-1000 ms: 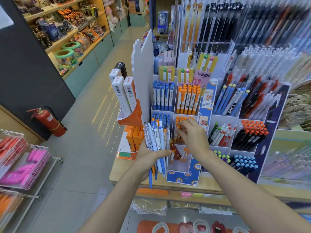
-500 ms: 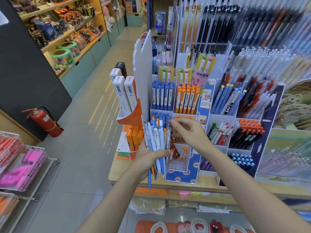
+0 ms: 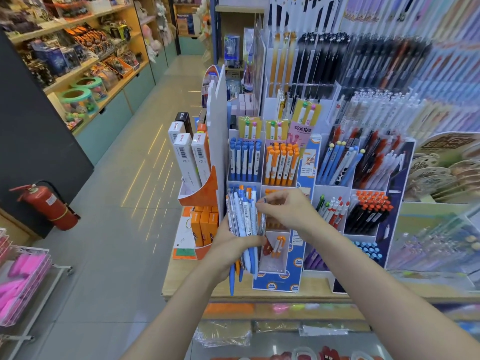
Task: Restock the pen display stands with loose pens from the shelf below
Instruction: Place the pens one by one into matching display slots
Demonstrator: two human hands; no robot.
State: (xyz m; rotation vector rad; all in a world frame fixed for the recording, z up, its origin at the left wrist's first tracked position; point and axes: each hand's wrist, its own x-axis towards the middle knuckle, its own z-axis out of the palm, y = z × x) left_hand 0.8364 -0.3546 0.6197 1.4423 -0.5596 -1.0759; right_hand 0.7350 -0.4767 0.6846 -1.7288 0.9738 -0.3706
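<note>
My left hand (image 3: pixel 230 249) grips a bundle of loose pens (image 3: pixel 244 216), blue, white and orange, held upright in front of the blue-and-white pen display stand (image 3: pixel 275 285). My right hand (image 3: pixel 285 210) has its fingertips at the bundle's right edge and pinches one pen (image 3: pixel 264 216) there. The stand's upper slots hold blue pens (image 3: pixel 244 162) and orange pens (image 3: pixel 281 163). A lower clear slot holds a few orange pens (image 3: pixel 276 246). The bundle and my hands hide the middle slots.
A second stand to the right (image 3: pixel 363 229) holds red, black and blue pens. White boxes (image 3: pixel 189 159) and orange boxes (image 3: pixel 204 226) stand left of the display. The wooden shelf edge (image 3: pixel 259 297) runs below. A fire extinguisher (image 3: pixel 46 205) and pink-filled wire baskets (image 3: pixel 23 276) flank the aisle.
My right hand has come away from the orange-pen slot, leftward to the bundle, and now pinches a pen at its edge. The left hand keeps holding the bundle in place.
</note>
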